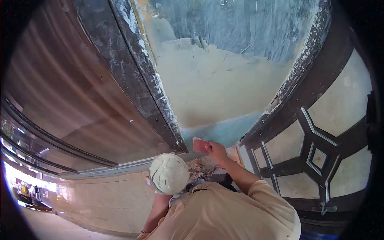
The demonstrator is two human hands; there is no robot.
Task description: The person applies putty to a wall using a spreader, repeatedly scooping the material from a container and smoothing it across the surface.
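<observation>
A round container of pale, creamy paste (169,174) rests in my left hand (150,183), whose fingers show at its left side. My right hand (217,153) is closed around a reddish flat scraper (200,145), near the bottom of the wall panel. That panel (216,80) has a smooth beige coat in its middle, streaked blue-grey above, and a light blue band (224,130) along its lower edge. The scraper is close to this band; whether it touches the surface I cannot tell.
Dark, paint-spattered frames (146,76) border the panel. A brown sheet-like surface (72,92) fills the left. At right stands a dark lattice door or grille (320,160). Rubble (201,167) lies below the panel, beside a tiled ledge (108,196).
</observation>
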